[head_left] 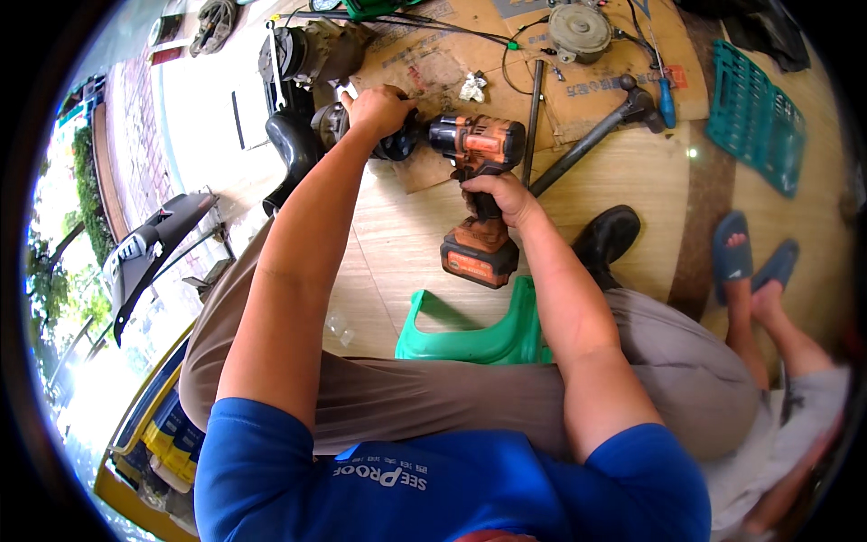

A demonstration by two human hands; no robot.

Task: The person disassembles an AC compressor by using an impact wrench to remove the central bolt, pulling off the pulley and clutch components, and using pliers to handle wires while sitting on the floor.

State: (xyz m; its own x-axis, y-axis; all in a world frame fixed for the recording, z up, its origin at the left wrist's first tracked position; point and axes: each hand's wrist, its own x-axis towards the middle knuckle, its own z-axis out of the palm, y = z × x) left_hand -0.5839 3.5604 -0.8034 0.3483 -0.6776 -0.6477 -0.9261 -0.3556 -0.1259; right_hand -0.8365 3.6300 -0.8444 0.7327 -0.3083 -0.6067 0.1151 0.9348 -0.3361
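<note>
My left hand (377,112) grips a dark cylindrical metal part (330,125) with a black end, on the cardboard (424,63); its fingertips are partly hidden. My right hand (502,197) holds an orange-and-black cordless impact driver (479,144) by the handle, its battery (479,253) below my fingers and its black nose just right of the part in my left hand. A second metal unit (316,54) with a wrench (276,68) by it lies above. A hammer (591,134) and a metal bar (533,108) lie right of the driver.
A round housing (578,34) with cables, a blue screwdriver (666,99) and a teal tool case (757,117) lie ahead right. Another person's sandalled feet (736,262) are at right. A green plastic stool (465,341) is beneath me. A black panel (153,253) lies at left.
</note>
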